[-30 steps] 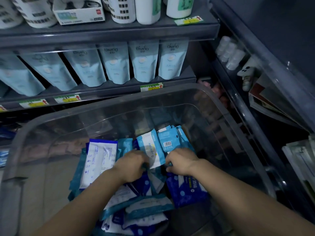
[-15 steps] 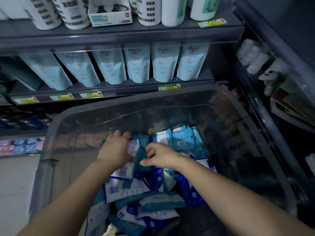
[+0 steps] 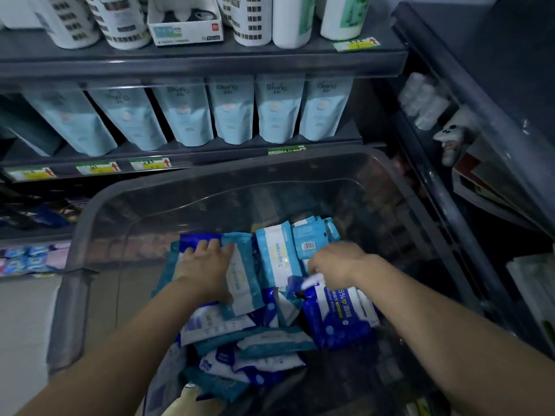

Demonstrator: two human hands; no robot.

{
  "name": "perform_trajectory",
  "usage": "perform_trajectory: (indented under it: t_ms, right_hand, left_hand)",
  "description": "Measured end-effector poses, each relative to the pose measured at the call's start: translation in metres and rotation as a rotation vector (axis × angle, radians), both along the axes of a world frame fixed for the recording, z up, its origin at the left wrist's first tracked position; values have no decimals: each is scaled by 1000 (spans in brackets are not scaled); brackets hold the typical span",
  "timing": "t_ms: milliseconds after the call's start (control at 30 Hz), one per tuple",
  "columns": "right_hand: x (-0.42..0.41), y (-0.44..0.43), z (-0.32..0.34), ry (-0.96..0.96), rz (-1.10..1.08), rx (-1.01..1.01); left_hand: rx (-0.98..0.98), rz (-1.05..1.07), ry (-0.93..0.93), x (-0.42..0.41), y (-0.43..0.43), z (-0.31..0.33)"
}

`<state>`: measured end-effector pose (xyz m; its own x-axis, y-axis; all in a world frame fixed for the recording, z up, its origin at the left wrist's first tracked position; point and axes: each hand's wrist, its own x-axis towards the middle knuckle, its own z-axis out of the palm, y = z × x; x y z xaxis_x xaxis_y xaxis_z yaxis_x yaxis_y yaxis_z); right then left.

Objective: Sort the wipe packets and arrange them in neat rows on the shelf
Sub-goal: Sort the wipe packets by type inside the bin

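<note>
1. Head view, limits of sight: the light is dim. The clouded wall of the clear bin [image 3: 90,211] blurs whatever stands behind it. The dark goods [image 3: 39,214] left of the bin cannot be identified. Most print on the packets is unreadable.
2. Cut off or covered: both forearms run out of the bottom edge. The lower layers of the wipe packets [image 3: 264,343] are overlapped, so we cannot count them.
3. Left hand [image 3: 204,271]: the fingers are fairly straight and slightly spread. It lies palm down on a light blue and white packet [image 3: 243,283], with the fingertips reaching a dark blue-edged packet [image 3: 192,238] behind it.
4. Right hand [image 3: 336,265]: the fingers are curled downward at the upper edge of a dark blue packet [image 3: 339,313]. Motion blur covers the fingertips, so we cannot tell whether they grip it or only touch it.
5. Location of the task's goods: all loose packets lie jumbled inside the bin, between and below the two hands. A small barcoded packet [image 3: 307,238] stands at the far side.
6. The shelf [image 3: 210,159] just beyond the bin carries a row of upright pale blue pouches [image 3: 231,115]. Price tags [image 3: 150,164] sit along its front lip.
7. White bottles [image 3: 288,19] on the upper tier are cut off by the top edge.
</note>
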<state>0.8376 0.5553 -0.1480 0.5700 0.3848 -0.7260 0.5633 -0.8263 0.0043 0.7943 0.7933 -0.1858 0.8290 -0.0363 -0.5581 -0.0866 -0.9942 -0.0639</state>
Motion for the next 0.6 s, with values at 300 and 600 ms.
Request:
perform_trajectory:
  t_ms: [300, 600]
  right_hand:
    - [-6, -12, -13, 16, -114, -100]
    - [-13, -26, -39, -59, -239, -23]
  left_hand:
    - [-770, 495, -138, 17, -12, 10]
    - [-923, 547, -80, 35, -53, -11]
